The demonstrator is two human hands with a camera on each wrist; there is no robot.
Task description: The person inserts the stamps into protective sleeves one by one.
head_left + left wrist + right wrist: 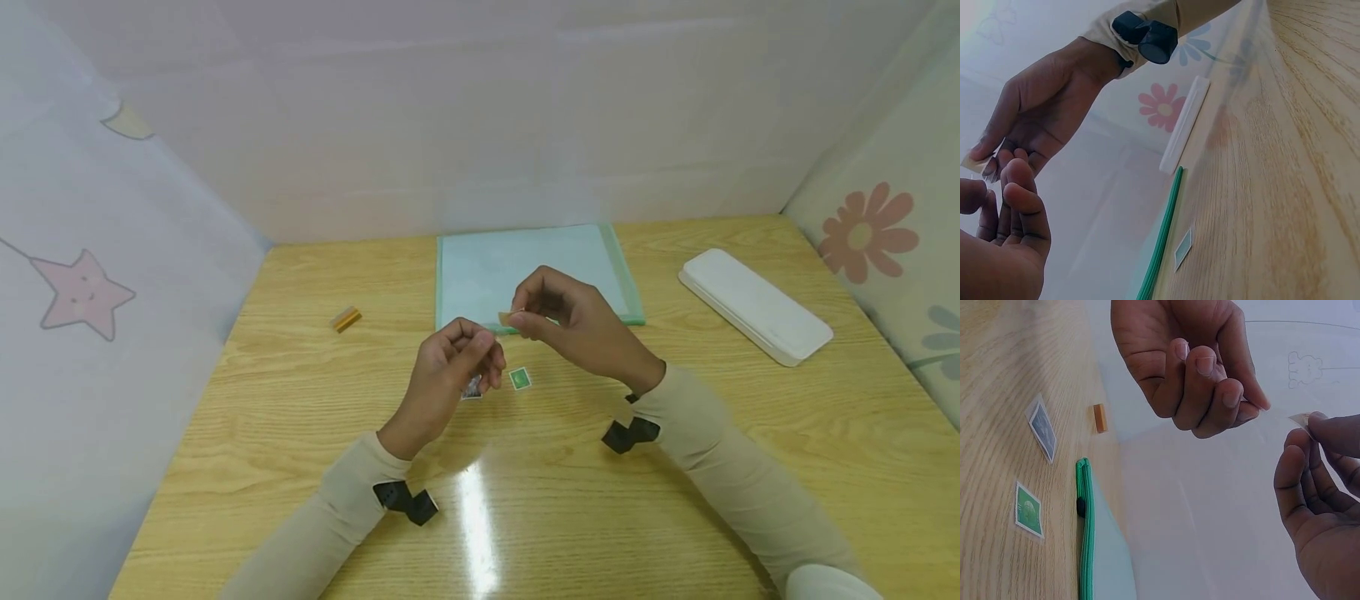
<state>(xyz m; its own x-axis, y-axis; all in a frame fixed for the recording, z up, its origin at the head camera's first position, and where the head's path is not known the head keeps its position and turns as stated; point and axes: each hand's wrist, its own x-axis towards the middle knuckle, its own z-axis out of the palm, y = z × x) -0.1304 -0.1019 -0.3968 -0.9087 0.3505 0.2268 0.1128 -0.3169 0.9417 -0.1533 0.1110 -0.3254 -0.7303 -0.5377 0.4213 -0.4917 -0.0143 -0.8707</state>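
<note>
Both hands hover over the wooden table [300, 433]. My right hand [517, 317] pinches a small tan, translucent strip [506, 317] between thumb and forefinger; the strip [1300, 418] shows at its fingertips. My left hand [487, 346] is just below and to the left, fingers curled and thumb against the forefinger [1250, 406]. A faint clear film seems to run from that pinch to the strip. Under the hands lie a green stamp [520, 379] and a bluish stamp [472, 388], which the left hand partly hides.
A pale green zip folder [525, 267] lies behind the hands, and its green edge [1087, 531] runs near the stamps. At the right sits a white oblong case [753, 304]. A small orange cylinder [346, 318] lies at the left. Cloth walls enclose the table.
</note>
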